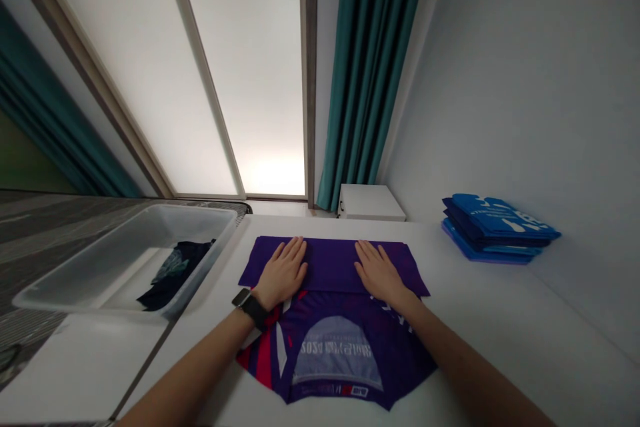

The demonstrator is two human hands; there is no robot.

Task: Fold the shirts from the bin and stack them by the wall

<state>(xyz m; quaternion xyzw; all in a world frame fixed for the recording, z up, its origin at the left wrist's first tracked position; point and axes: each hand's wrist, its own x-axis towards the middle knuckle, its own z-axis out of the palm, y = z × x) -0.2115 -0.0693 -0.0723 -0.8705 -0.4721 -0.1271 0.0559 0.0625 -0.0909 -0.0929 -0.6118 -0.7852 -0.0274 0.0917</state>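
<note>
With left hand (pixel 283 272) and right hand (pixel 379 272) flattened, palms down, touching one part-folded purple shirt (pixel 337 305) on one table (pixel 480 307), between one bin (pixel 145 230) and one blue pile (pixel 500 228).

One head-worn camera looks forward and down across the nearby white table (pixel 480 310).

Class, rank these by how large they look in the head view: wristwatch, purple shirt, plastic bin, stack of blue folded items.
Largest to smallest, by apparent size:
1. Purple shirt
2. Plastic bin
3. Stack of blue folded items
4. Wristwatch
</note>
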